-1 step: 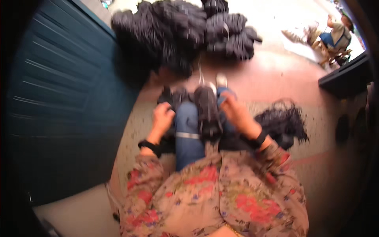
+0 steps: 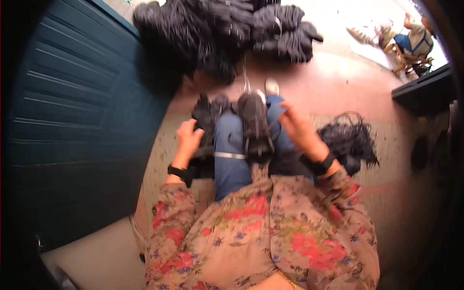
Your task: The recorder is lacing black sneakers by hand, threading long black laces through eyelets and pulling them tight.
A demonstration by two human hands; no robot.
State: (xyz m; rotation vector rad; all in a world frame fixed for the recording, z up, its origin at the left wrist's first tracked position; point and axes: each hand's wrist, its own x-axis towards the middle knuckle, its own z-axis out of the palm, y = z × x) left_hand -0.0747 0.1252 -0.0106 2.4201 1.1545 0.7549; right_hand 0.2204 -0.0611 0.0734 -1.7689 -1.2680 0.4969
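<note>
Between my jean-clad legs lies a dark, tightly packed bundle (image 2: 253, 121), its near end toward my lap. My left hand (image 2: 189, 137) hovers by the outer side of my left knee, beside more dark fabric-like bundles (image 2: 205, 118). Its fingers are loosely bent with a gap to the thumb, and nothing shows in them. Over my right leg is my right hand (image 2: 304, 133), blurred, with fingers stretched forward and no thing visible in it. A pale band (image 2: 230, 155) crosses my left thigh. To the right lies a heap of loose dark strands (image 2: 349, 140).
A large pile of dark tied bundles (image 2: 217, 34) lies ahead on the floor. A dark blue-green ribbed panel (image 2: 77, 111) stands close on the left. A dark ledge-like object (image 2: 423, 87) juts in at right. Another person (image 2: 415, 41) sits at the far right.
My hands have moved slightly apart, the left one outward to the left and the right one a little to the right. The view has shifted slightly; the bundles look unmoved.
</note>
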